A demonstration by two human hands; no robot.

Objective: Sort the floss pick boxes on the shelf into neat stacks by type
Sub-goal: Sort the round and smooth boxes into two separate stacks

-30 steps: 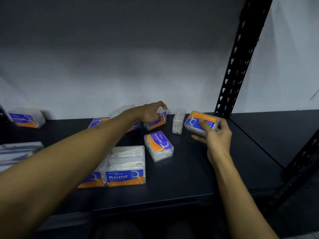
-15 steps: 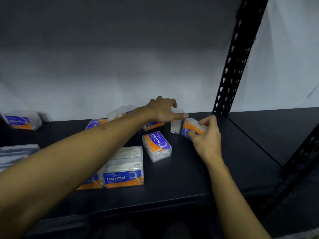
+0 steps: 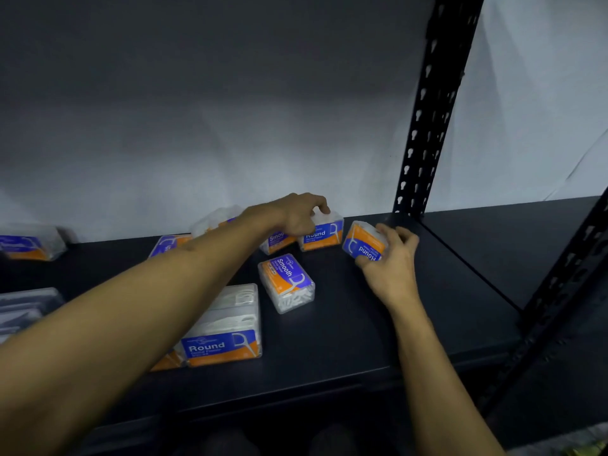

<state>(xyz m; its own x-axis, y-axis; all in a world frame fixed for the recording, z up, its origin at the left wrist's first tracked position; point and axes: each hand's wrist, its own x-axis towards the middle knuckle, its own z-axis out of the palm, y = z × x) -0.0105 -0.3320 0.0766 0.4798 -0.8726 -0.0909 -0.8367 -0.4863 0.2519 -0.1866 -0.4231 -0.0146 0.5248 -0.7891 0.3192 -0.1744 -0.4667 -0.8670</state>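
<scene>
Round boxes being gathered at the shelf's rear.
Your left hand (image 3: 297,215) had shifted onto the upright Round box (image 3: 324,234), fingers curled over it; your right hand (image 3: 390,258) clamped another tilted Round box (image 3: 364,242), now closer, pairing imminent.

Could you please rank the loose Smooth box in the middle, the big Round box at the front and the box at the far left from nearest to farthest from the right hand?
From the right hand:
1. Smooth box, middle of the shelf, just to its left.
2. Big Round box, front, farther left.
3. Far-left box, against the back wall.
</scene>
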